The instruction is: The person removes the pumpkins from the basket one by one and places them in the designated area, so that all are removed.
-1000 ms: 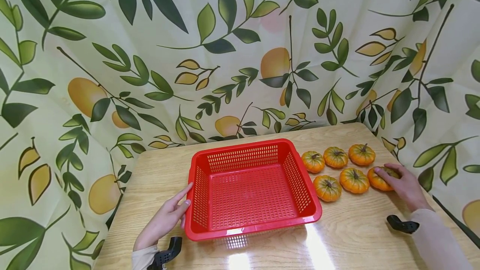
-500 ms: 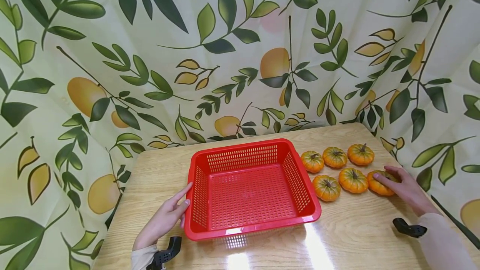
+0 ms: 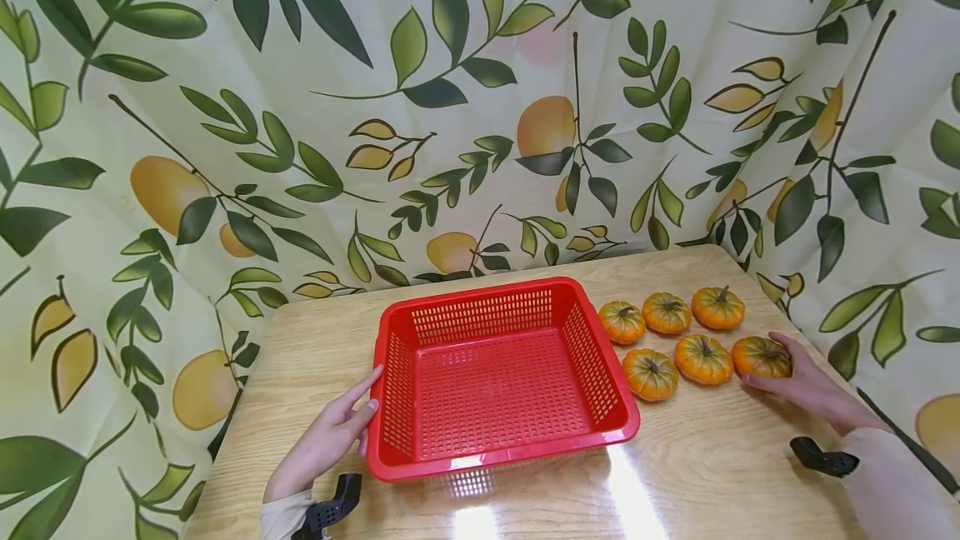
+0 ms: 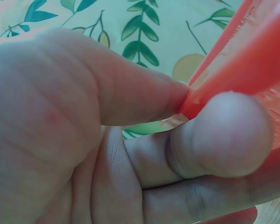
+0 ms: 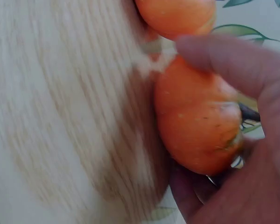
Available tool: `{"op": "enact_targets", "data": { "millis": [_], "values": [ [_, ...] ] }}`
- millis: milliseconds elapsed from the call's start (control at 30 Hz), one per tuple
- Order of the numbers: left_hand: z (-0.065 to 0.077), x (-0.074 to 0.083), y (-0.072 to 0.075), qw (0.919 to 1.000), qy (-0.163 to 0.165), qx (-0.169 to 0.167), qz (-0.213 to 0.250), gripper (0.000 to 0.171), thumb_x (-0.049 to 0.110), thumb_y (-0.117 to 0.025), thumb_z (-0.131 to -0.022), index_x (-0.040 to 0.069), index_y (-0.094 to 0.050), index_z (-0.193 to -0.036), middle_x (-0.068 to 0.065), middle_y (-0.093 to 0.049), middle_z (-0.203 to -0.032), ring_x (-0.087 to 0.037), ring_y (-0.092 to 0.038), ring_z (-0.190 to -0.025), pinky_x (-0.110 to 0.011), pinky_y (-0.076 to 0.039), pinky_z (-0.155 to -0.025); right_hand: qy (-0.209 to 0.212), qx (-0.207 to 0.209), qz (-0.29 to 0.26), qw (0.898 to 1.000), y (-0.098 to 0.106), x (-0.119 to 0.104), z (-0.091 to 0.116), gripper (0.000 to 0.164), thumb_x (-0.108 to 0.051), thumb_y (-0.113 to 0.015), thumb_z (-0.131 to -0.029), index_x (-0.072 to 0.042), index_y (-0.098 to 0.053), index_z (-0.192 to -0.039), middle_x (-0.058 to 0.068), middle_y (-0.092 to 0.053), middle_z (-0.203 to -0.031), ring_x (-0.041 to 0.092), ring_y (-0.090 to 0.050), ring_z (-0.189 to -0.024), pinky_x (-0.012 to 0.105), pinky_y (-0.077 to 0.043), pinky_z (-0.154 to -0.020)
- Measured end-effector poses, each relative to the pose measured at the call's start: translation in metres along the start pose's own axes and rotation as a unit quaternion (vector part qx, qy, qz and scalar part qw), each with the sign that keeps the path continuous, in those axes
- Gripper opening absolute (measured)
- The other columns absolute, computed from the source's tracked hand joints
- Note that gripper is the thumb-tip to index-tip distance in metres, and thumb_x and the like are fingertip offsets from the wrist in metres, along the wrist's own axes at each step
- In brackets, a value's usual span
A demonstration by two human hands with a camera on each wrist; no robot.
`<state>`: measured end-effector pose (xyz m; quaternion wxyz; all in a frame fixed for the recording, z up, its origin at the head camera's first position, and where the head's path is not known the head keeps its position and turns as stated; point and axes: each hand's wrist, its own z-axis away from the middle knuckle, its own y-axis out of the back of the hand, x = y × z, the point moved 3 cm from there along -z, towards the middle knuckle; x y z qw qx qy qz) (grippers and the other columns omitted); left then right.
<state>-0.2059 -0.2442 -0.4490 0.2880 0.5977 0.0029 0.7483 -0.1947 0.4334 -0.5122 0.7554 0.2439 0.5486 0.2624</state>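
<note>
My left hand [image 3: 327, 442] grips the left rim of a red plastic basket [image 3: 506, 463] with perforated walls. In the left wrist view, the thumb and fingers lie on either side of the red rim [image 4: 252, 60]. On the right, my right hand [image 3: 810, 382] holds a small orange pumpkin [image 3: 760, 355] at the right end of the front row. The right wrist view shows the thumb along one side of this pumpkin [image 5: 196, 116] and fingers round the other, its dark stem towards the palm. Beside it sits another pumpkin [image 3: 703, 359].
Farther left in the front row is a pumpkin [image 3: 650, 374] close to the basket's right wall. Behind stands a row of three more, the rightmost pumpkin [image 3: 717, 307] nearest the corner. Patterned cloth [image 3: 480, 148] borders the wooden table [image 3: 315, 348] at the back and sides.
My right hand has shifted from over the top of the end pumpkin to its right side, thumb now lower at the front. The left hand and basket keep their places.
</note>
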Motion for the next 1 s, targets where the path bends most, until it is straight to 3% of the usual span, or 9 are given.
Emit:
{"op": "enact_targets", "data": {
  "millis": [200,533,700,867,1000],
  "values": [
    [-0.001,-0.001,-0.001,1.0000,-0.005,-0.003,-0.001,0.061,0.024,-0.047,-0.108,0.016,-0.021,-0.163,-0.008,-0.060,-0.072,-0.020,-0.056,-0.057,-0.027,-0.045,-0.055,-0.015,0.032,-0.015,0.999,0.001,0.001,-0.005,0.114,-0.050,-0.059,-0.099,0.014,0.020,-0.151,0.055,0.004,-0.147,0.069,-0.008,-0.136,0.081,-0.012,-0.110],
    [0.000,-0.001,-0.001,0.9998,-0.018,-0.003,-0.004,0.060,0.024,-0.046,-0.109,0.013,-0.021,-0.162,-0.011,-0.065,-0.075,-0.018,-0.058,-0.056,-0.027,-0.047,-0.055,-0.015,0.045,-0.022,0.999,0.000,0.002,-0.016,0.112,-0.051,-0.055,-0.100,0.017,0.017,-0.150,0.055,-0.003,-0.145,0.067,-0.016,-0.131,0.080,-0.016,-0.109],
    [0.000,-0.002,-0.003,0.9999,-0.016,-0.004,-0.001,0.060,0.023,-0.045,-0.109,0.012,-0.021,-0.162,-0.012,-0.067,-0.076,-0.017,-0.059,-0.056,-0.028,-0.049,-0.056,-0.019,0.055,-0.030,0.998,0.006,-0.001,-0.014,0.110,-0.054,-0.052,-0.100,0.016,0.016,-0.151,0.052,0.004,-0.151,0.068,-0.009,-0.137,0.080,-0.013,-0.110],
    [-0.002,-0.002,-0.003,1.0000,-0.008,0.000,0.005,0.061,0.025,-0.046,-0.108,0.014,-0.021,-0.163,-0.009,-0.064,-0.075,-0.016,-0.057,-0.057,-0.028,-0.048,-0.056,-0.023,0.081,-0.048,0.995,0.017,-0.012,-0.011,0.103,-0.058,-0.039,-0.103,0.013,0.015,-0.153,0.046,0.014,-0.155,0.068,0.002,-0.141,0.082,-0.012,-0.108],
    [-0.004,-0.004,-0.002,0.9998,-0.001,0.015,0.015,0.060,0.025,-0.046,-0.109,0.018,-0.021,-0.163,-0.014,-0.069,-0.089,-0.016,-0.064,-0.065,-0.028,-0.052,-0.062,-0.004,0.081,-0.066,0.995,0.027,-0.028,-0.015,0.098,-0.059,-0.033,-0.104,0.009,0.017,-0.154,0.042,0.019,-0.157,0.066,0.008,-0.143,0.083,-0.007,-0.108]
  ]
}}
